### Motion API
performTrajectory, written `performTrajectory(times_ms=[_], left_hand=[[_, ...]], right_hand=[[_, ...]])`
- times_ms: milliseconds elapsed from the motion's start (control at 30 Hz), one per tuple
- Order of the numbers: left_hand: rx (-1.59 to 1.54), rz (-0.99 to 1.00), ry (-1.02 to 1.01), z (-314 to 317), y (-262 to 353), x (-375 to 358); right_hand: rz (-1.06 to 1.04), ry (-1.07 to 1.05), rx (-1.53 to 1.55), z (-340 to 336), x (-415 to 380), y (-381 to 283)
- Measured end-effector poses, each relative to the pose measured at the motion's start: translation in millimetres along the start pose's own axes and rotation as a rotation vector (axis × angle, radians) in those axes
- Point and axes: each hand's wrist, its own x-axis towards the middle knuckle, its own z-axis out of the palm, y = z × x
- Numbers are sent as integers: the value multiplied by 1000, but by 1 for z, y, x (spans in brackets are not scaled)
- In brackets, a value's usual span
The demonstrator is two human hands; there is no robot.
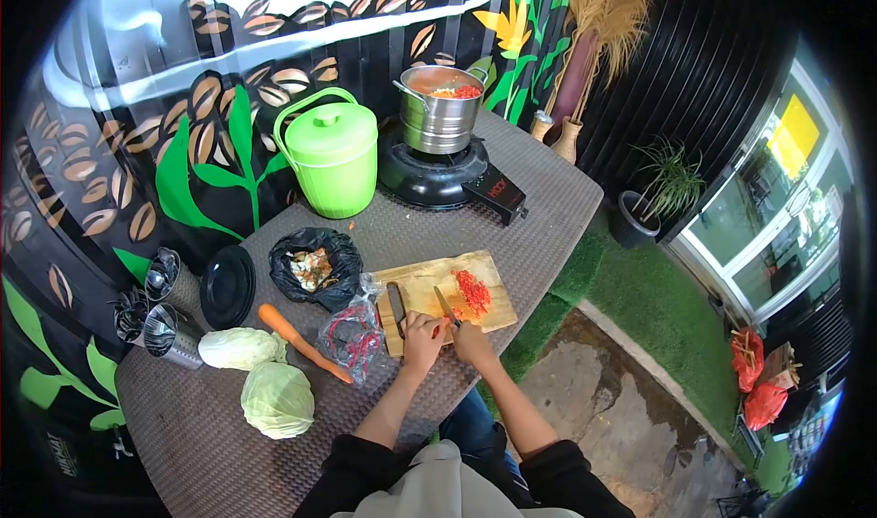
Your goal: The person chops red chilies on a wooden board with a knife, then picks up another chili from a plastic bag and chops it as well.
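Observation:
A wooden cutting board [422, 277] lies on the brown woven table. My right hand [472, 343] is closed around the handle of a knife [447, 305], whose blade points away over the board. Beside it, my left hand [423, 339] is closed on a small piece of red chili [437, 333] at the board's near edge. A pile of chopped red chili [472, 291] lies on the right half of the board. Left of the blade rests a second, dark-coloured tool [396, 304], perhaps a peeler or knife.
Left are a plastic bag [353, 337], carrot [301, 343], cabbage [278, 400], napa cabbage [241, 348], black waste bag [331, 252], dark plates [227, 286] and metal utensil holders [172, 335]. Behind stand a green container [331, 157] and a pot [439, 122] on a stove [434, 173].

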Motion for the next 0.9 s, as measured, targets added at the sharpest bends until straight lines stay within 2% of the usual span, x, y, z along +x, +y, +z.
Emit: performTrajectory(times_ms=[33, 100, 267, 367, 400, 467, 600, 767, 900], left_hand=[[-5, -6, -6, -1, 0, 0], [-14, -3, -9, 1, -2, 1], [-58, -11, -8, 0, -2, 1], [-51, -21, 2, 1, -4, -1], [-59, -27, -1, 1, -4, -1], [-69, -33, -6, 2, -5, -1], [-72, -17, -15, 0, -2, 1], [-48, -15, -20, 0, -2, 0], [-62, -23, -43, 0, -3, -1]], right_hand=[[-1, 1, 1, 7, -7, -3], [156, 193, 27, 13, -23, -21], [70, 132, 38, 6, -1, -16], [18, -61, 45, -8, 4, -11], [16, -62, 45, -3, 0, -11], [119, 87, 18, 9, -16, -13], [174, 91, 47, 12, -18, -20], [53, -3, 0, -5, -2, -8], [25, 37, 8, 1, -15, -3]])
